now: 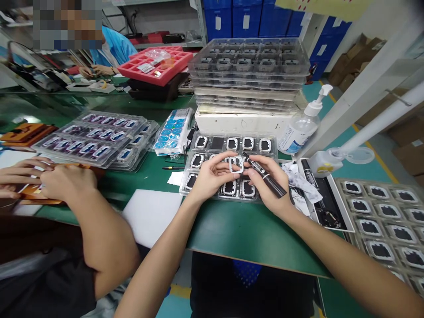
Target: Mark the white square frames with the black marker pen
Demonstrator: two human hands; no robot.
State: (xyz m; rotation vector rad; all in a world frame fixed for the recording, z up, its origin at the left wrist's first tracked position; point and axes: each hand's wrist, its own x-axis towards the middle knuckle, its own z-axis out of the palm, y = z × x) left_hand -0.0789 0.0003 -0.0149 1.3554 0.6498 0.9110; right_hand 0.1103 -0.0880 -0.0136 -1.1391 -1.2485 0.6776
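Between the thumb and fingers of my left hand [215, 174] is a small white square frame [236, 164] with rounded corners. My right hand [273, 183] grips a black marker pen [266, 176], its tip end pointing at the frame's right side. Whether the tip touches the frame I cannot tell. Both hands are above a clear plastic tray [203, 193] whose pockets hold similar frames with dark centres. One pocket in its back row shows no white frame. My hands and the held frame hide part of the tray's middle.
Behind the tray rises a stack of clear trays [248, 66] on a white box [241, 123]. A pump bottle [300, 128] and an open box [344, 214] are at right, beside another filled tray [374, 227]. A co-worker's hands [62, 181] work at left, near a white foam sheet [152, 214].
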